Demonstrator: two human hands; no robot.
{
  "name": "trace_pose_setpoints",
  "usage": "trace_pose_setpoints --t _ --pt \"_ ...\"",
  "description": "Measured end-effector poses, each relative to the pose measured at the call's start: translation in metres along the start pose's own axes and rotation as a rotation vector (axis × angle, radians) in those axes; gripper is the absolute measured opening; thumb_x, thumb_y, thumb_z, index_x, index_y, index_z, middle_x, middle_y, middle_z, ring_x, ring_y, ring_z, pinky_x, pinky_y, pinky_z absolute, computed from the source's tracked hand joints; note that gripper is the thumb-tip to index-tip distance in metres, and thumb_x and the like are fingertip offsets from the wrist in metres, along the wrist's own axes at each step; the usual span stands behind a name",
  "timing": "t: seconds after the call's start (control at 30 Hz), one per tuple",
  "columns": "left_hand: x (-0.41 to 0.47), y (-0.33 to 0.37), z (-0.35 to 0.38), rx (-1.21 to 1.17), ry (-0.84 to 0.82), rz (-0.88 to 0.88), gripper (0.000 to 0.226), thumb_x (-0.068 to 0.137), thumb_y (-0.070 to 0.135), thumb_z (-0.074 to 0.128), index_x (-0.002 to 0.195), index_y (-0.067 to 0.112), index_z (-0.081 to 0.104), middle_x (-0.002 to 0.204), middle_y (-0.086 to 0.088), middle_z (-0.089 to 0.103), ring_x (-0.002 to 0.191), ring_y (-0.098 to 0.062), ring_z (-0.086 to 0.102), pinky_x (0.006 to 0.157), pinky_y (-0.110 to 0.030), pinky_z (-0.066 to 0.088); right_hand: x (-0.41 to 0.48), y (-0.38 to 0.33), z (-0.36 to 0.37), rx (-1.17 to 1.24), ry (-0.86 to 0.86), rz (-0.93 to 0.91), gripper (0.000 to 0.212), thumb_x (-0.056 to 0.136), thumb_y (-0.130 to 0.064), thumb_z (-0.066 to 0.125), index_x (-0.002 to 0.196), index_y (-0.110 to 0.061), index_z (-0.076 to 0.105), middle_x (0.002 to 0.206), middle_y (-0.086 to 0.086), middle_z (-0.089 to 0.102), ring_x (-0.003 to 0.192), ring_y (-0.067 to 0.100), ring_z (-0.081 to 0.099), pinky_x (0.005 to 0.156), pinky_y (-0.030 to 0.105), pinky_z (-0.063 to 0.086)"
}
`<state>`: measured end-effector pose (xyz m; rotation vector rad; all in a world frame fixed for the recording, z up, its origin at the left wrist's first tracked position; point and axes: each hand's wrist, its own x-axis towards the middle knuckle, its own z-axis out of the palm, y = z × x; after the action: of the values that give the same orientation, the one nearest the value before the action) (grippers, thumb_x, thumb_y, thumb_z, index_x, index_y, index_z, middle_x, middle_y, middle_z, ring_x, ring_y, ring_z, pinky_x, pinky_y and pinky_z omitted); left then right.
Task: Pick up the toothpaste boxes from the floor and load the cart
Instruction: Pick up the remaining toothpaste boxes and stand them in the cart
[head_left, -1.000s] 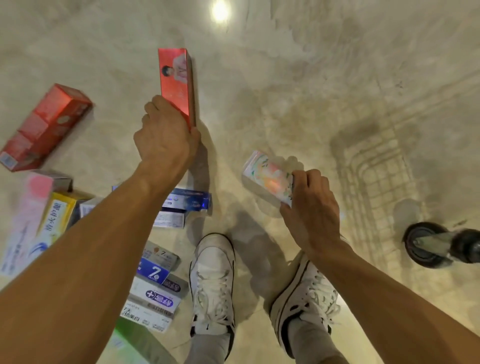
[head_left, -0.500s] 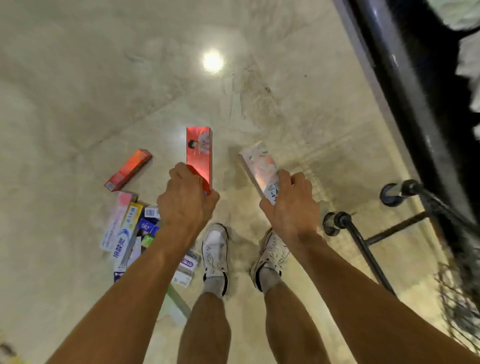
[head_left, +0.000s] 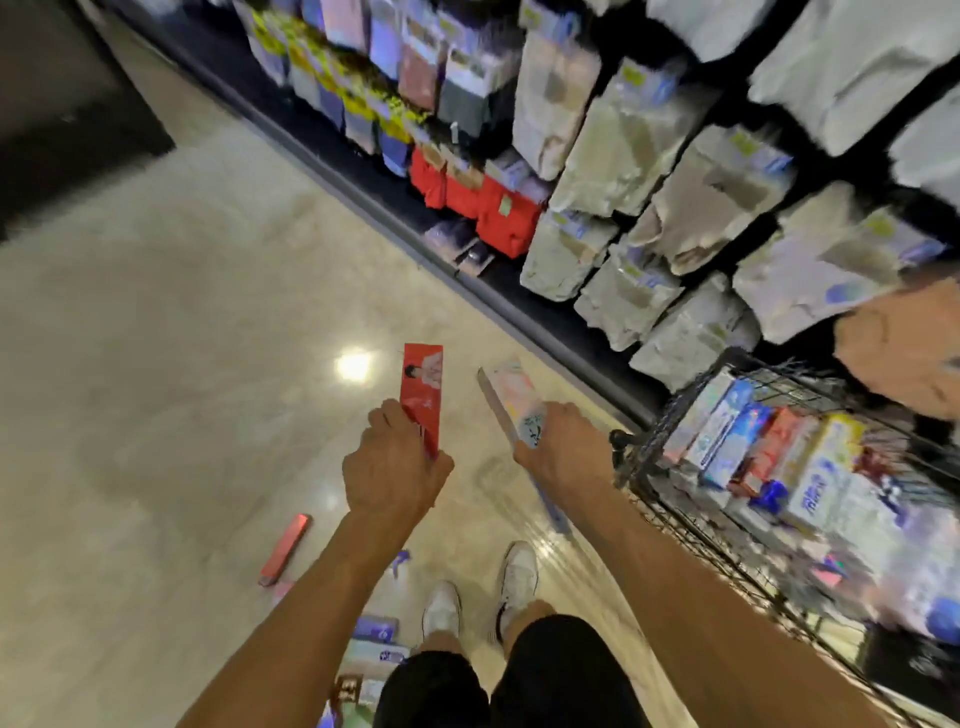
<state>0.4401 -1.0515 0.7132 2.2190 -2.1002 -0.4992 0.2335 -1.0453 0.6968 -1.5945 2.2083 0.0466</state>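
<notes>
My left hand (head_left: 395, 467) grips a red toothpaste box (head_left: 422, 389) by its lower end, held upright above the floor. My right hand (head_left: 561, 447) grips a pale pastel toothpaste box (head_left: 511, 397), tilted up and to the left. Both hands are left of the black wire cart (head_left: 649, 457), which holds several toothpaste boxes (head_left: 769, 457). Another red box (head_left: 285, 548) lies on the floor to the left. More boxes (head_left: 374, 654) lie near my feet at the bottom, partly hidden by my legs.
A dark shelf unit (head_left: 623, 156) stocked with packaged goods runs along the right and top. The glossy beige floor (head_left: 156, 389) stretches to the left. A dark mat or fixture (head_left: 67, 104) sits at the upper left. My white shoes (head_left: 514, 577) stand beside the cart.
I have stood up from a crouch. Both hands rose with their boxes, and the view swung up and right so the shelves and the loaded cart now show.
</notes>
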Motion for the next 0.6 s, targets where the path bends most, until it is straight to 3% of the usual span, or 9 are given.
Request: trace_pose_setpoints --t 0.07,0.2,0.33,0.43,0.6 --pt "-0.012 0.020 -0.023 0.035 -0.022 0.049 0.060 0.074 0.047 0.071 0.111 0.010 0.041 0.099 -0.005 0.053 0.080 -0.026 0.063 0.057 -0.032 0.036 -0.018 0.010 -0.029 0.026 0.025 0.047 0.048 0.078 -0.053 0.066 0.112 -0.021 0.057 0.105 0.002 0.064 0.090 0.025 0.065 0.069 0.037 0.055" --pt "-0.036 0.080 -0.062 0.086 -0.033 0.192 0.063 0.076 0.051 0.070 0.116 0.012 0.040 0.107 -0.003 0.053 0.086 -0.023 0.064 0.060 -0.032 0.037 -0.063 0.051 -0.086 0.041 0.126 0.137 0.056 0.081 -0.057 0.065 0.119 -0.018 0.053 0.113 0.004 0.056 0.102 0.028 0.061 0.067 0.035 0.041" --pt "-0.057 0.148 -0.072 0.064 -0.059 0.342 0.064 0.074 0.051 0.070 0.113 0.014 0.036 0.107 -0.002 0.051 0.087 -0.025 0.065 0.062 -0.033 0.040 -0.100 0.111 -0.127 0.080 0.204 0.265 0.062 0.081 -0.061 0.061 0.122 -0.016 0.050 0.116 0.005 0.053 0.105 0.029 0.060 0.068 0.035 0.037" --pt "-0.074 0.200 -0.067 0.048 -0.093 0.453 0.063 0.073 0.052 0.071 0.109 0.017 0.033 0.106 -0.001 0.049 0.087 -0.025 0.065 0.063 -0.033 0.044 -0.123 0.162 -0.148 0.101 0.243 0.354 0.063 0.082 -0.063 0.060 0.123 -0.016 0.051 0.118 0.005 0.055 0.104 0.028 0.062 0.068 0.035 0.040" --pt "-0.102 0.295 -0.046 0.048 -0.153 0.579 0.064 0.075 0.056 0.068 0.107 0.019 0.027 0.111 -0.001 0.050 0.097 -0.027 0.066 0.075 -0.038 0.050 -0.148 0.248 -0.170 0.190 0.304 0.480 0.071 0.084 -0.062 0.061 0.134 -0.013 0.048 0.126 0.008 0.054 0.110 0.029 0.060 0.081 0.038 0.050"
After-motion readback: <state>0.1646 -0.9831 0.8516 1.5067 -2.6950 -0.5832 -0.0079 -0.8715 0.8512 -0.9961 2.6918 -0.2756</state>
